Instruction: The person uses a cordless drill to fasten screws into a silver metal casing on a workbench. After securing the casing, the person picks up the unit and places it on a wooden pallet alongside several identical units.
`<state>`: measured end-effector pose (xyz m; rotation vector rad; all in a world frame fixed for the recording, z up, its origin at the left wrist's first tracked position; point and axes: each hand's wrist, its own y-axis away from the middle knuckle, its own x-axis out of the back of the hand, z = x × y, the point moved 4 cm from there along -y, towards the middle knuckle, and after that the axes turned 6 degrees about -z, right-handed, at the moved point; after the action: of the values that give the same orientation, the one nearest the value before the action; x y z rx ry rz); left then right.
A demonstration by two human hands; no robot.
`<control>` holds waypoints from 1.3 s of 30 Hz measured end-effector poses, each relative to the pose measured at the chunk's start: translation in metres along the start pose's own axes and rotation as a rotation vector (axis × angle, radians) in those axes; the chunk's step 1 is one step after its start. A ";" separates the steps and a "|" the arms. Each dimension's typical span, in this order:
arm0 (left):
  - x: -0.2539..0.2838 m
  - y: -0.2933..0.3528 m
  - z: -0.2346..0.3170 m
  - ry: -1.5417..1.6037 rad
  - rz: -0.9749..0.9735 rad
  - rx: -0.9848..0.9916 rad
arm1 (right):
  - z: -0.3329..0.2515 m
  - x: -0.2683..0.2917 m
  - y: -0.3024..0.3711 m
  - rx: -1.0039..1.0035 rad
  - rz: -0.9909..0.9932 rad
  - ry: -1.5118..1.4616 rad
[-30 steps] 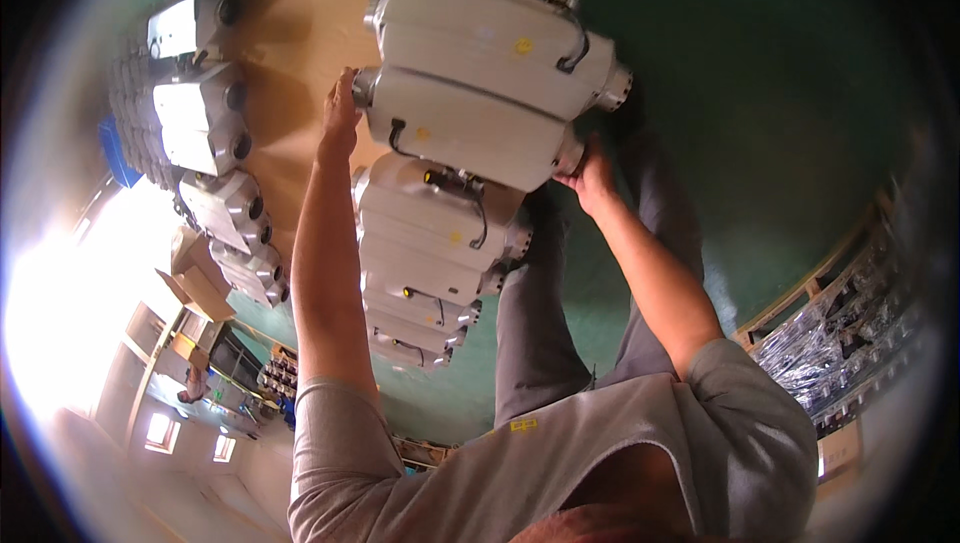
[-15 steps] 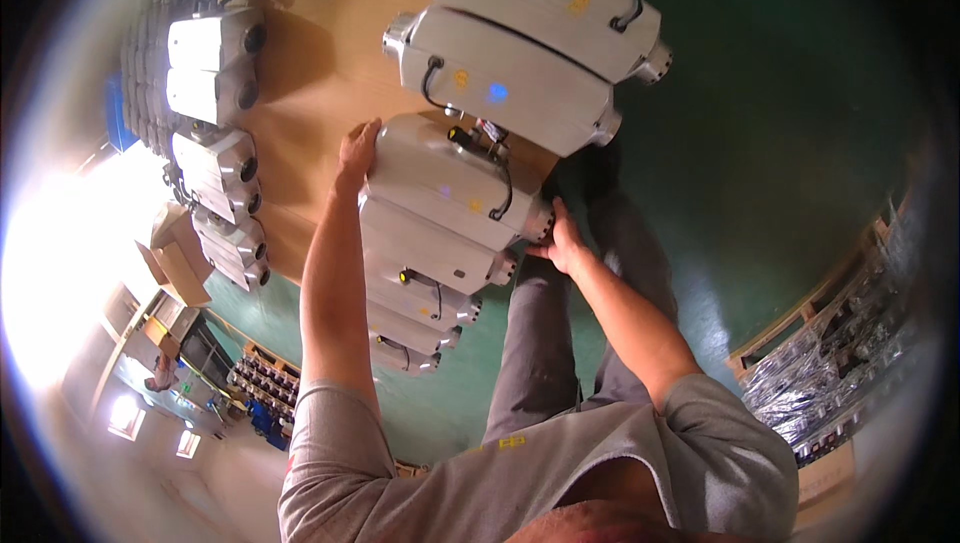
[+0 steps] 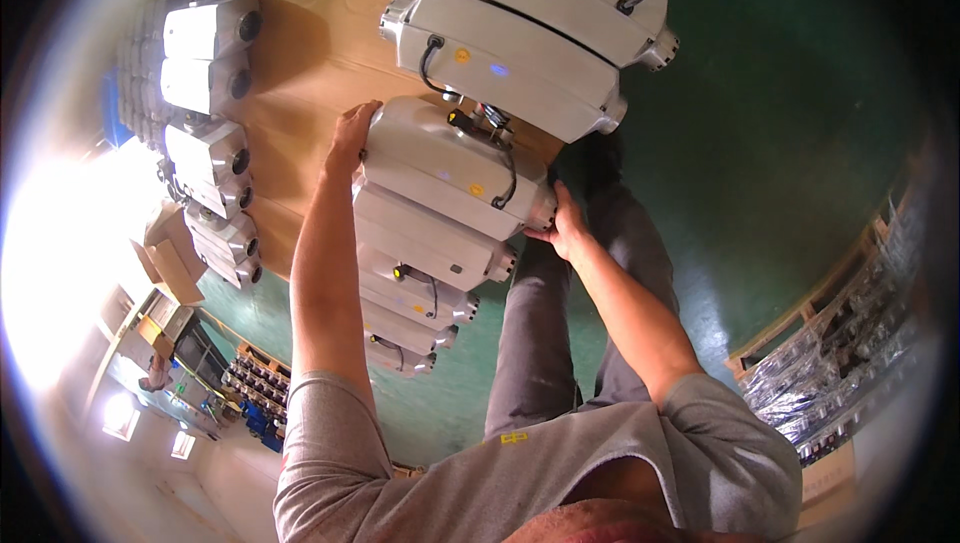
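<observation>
A silver-grey air heater (image 3: pixel 455 163) with a black cable and a yellow-tipped connector is held by its two ends between my hands. My left hand (image 3: pixel 350 138) is pressed round its left end, the fingers partly hidden behind the casing. At the opposite end, my right hand (image 3: pixel 568 223) cups the round slotted outlet, its thumb below. Just nearer to me stands a similar heater (image 3: pixel 425 228), with several more in the row behind it. Beyond the held one, two more heaters (image 3: pixel 510 63) sit side by side on brown cardboard (image 3: pixel 300 53).
Another row of heaters (image 3: pixel 210 33) runs along the left of the cardboard. An open carton (image 3: pixel 170 253) stands at the lower left. On the right, a pallet (image 3: pixel 790 338) carries plastic-wrapped goods (image 3: pixel 840 373). My legs (image 3: pixel 535 343) are close to the near row. A person (image 3: pixel 157 373) is far left.
The held heater and both my hands have shifted slightly away from me, widening the gap to the nearer heater. The whole view has also tilted a little. My grip is the same.
</observation>
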<state>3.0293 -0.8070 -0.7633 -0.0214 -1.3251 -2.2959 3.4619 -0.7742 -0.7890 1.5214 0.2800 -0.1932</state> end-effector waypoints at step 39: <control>0.062 0.080 -0.101 -0.346 0.088 -0.014 | 0.150 0.015 0.020 -0.122 -0.133 -0.096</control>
<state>3.0308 -0.9472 -0.7365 -0.4911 -1.4395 -2.2967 3.4916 -0.9224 -0.7700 1.3689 0.3110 -0.3476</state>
